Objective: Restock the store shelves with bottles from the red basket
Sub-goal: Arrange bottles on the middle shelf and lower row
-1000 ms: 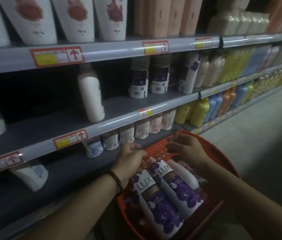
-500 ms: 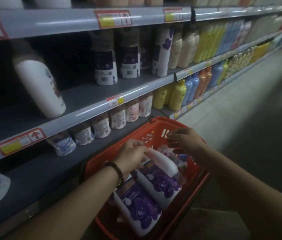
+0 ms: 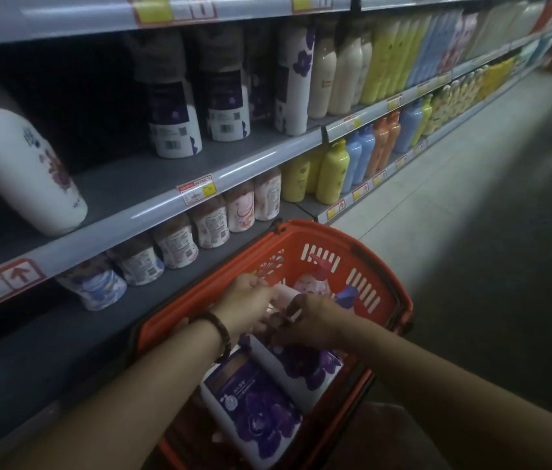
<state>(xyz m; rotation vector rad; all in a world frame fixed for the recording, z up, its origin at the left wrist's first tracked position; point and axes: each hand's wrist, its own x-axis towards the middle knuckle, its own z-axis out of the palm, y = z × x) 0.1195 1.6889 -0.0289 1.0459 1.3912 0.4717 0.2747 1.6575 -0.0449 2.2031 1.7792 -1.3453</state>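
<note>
The red basket (image 3: 369, 266) stands on the floor against the lowest shelf. Two white bottles with purple flowers lie in it: one nearer me (image 3: 254, 412) and one beside it (image 3: 308, 364). A pink bottle with a red pump (image 3: 312, 283) and a blue pump (image 3: 347, 295) show at the basket's far end. My left hand (image 3: 246, 305) and my right hand (image 3: 312, 322) meet over the top end of the second purple bottle, fingers curled around it. Whether the grip is firm is hard to see.
The grey middle shelf (image 3: 152, 184) carries a large white bottle (image 3: 20, 171) at left and purple-label bottles (image 3: 174, 120) further right, with bare shelf between them. Small bottles (image 3: 176, 244) line the lowest shelf. Yellow, blue and orange bottles (image 3: 356, 164) run down the aisle.
My right hand moved left and down from the basket's far rim onto the purple bottle's top, joining my left hand. The view has tilted downward and shifted right.
</note>
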